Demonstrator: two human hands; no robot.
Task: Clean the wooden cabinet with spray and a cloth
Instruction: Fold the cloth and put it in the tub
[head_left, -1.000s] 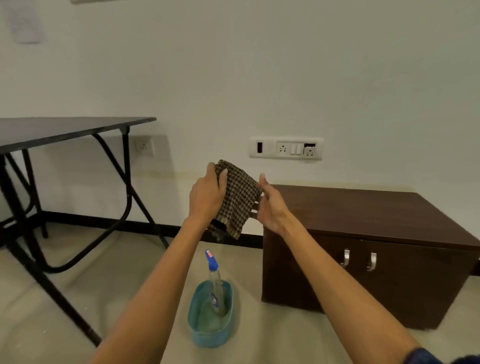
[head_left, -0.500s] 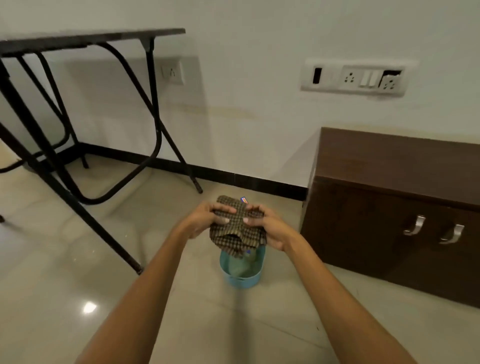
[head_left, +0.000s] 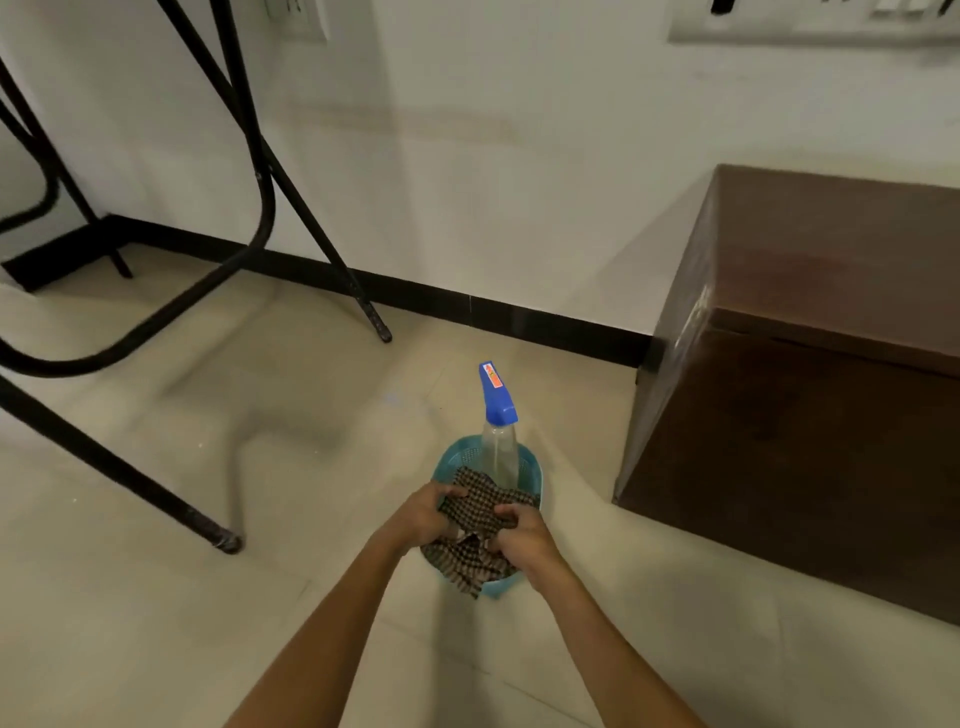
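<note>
A brown checked cloth (head_left: 475, 506) lies crumpled in a small blue basket (head_left: 457, 457) on the floor. My left hand (head_left: 423, 512) grips the cloth's left side and my right hand (head_left: 519, 530) grips its right side, both down at the basket. A clear spray bottle (head_left: 500, 452) with a blue trigger head stands upright in the far end of the basket, just beyond my hands. The dark wooden cabinet (head_left: 810, 374) stands on the floor to the right, against the wall, with a gap between it and the basket.
A black metal folding table's legs (head_left: 260, 171) cross the left side, with one foot (head_left: 226, 543) close to my left arm. A black skirting (head_left: 467, 306) runs along the white wall. A switch panel (head_left: 810, 21) is on the wall above the cabinet.
Both hands have gone down with the cloth from chest height to the basket on the floor. The view has tilted downward and moved closer to the floor.
</note>
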